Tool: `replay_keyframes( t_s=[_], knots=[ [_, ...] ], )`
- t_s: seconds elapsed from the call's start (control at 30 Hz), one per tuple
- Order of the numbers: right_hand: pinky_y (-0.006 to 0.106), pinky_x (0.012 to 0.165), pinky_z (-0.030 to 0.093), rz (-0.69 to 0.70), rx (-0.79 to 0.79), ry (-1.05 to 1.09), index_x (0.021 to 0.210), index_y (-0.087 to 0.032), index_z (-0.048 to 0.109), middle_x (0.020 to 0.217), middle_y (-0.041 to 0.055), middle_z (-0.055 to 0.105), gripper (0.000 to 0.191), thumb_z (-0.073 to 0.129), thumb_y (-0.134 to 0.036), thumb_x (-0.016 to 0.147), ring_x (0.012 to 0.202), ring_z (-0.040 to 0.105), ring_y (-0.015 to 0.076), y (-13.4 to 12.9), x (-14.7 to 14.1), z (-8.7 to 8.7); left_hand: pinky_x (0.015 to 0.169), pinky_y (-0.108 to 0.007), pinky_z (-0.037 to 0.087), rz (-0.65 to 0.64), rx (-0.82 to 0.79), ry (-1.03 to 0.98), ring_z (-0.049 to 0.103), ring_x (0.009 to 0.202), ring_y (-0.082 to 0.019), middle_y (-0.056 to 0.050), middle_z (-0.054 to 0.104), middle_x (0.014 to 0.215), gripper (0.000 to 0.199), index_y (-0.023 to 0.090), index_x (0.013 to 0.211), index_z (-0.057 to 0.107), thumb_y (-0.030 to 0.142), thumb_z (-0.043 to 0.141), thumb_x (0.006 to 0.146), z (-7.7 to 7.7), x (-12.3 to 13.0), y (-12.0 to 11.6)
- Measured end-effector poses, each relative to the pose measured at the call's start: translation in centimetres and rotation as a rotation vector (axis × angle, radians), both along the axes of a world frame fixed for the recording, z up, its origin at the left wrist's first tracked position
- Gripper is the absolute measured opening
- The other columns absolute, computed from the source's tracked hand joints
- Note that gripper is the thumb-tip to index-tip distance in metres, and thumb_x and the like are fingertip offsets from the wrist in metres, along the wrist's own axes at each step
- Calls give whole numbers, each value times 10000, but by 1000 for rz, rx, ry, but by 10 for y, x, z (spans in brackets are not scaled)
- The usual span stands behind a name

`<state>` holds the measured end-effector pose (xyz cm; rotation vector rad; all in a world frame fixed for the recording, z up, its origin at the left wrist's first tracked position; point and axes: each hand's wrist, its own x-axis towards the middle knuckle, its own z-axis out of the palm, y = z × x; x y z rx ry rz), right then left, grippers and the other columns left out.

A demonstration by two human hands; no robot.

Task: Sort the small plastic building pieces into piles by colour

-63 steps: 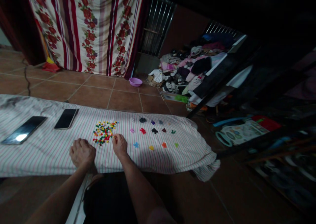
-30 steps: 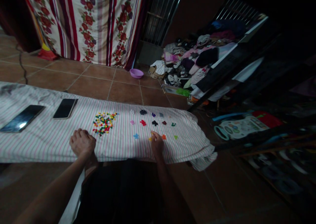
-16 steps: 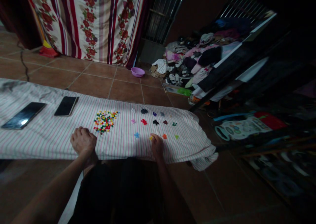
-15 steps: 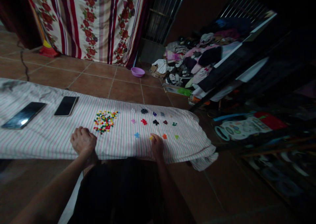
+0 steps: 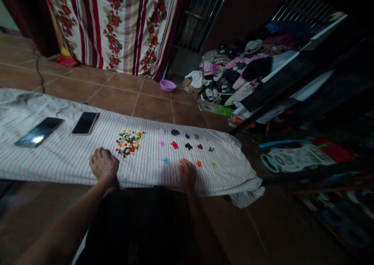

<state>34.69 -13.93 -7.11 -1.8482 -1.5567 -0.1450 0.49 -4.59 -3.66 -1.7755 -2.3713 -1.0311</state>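
My left hand (image 5: 103, 164) rests on the striped cloth near its front edge, its fingers curled in and nothing seen in them. Just beyond it lies a loose heap of mixed coloured beads (image 5: 128, 142). My right hand (image 5: 188, 173) is low over the cloth, thumb and fingers together at a small yellow bead (image 5: 182, 164), which they partly cover. To its left sits a light blue cluster (image 5: 165, 160); to its right are an orange cluster (image 5: 199, 163) and a lime green cluster (image 5: 213, 164). Behind are red (image 5: 174, 144), black (image 5: 188, 146) and brown (image 5: 200, 146) clusters.
Two phones (image 5: 86, 123) (image 5: 39, 132) lie on the cloth (image 5: 70, 156) at the left. Further small clusters, such as a dark grey one (image 5: 175, 132), form the back row. Beyond, a purple basin (image 5: 168, 85) and a heap of clothes (image 5: 233, 72) are on the floor.
The whole view has shifted slightly, moving the scene to the right. My right fingers have drawn in over the yellow bead, so less of it shows. My left hand stays resting.
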Motion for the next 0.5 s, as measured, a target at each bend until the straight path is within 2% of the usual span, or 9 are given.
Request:
replay_keyframes(
  t_s=[0.33, 0.5],
  knots=[
    [421, 922, 432, -26, 18, -38, 1033, -204, 649, 1088, 110, 665, 356, 317, -294, 941, 1045, 553, 237, 3, -2, -4, 1066, -488, 292, 5, 10, 5, 445, 1293, -312, -187, 570, 1288, 346, 111, 1062, 610, 223, 424, 793, -3, 0, 3],
    [430, 927, 432, -12, 16, -57, 1128, -172, 631, 1116, 122, 671, 397, 297, -286, 945, 1067, 539, 252, 3, -4, -4, 1080, -460, 295, 22, 14, 72, 463, 1275, -307, -191, 585, 1270, 338, 90, 1029, 610, 233, 371, 838, -1, -1, 0]
  ],
)
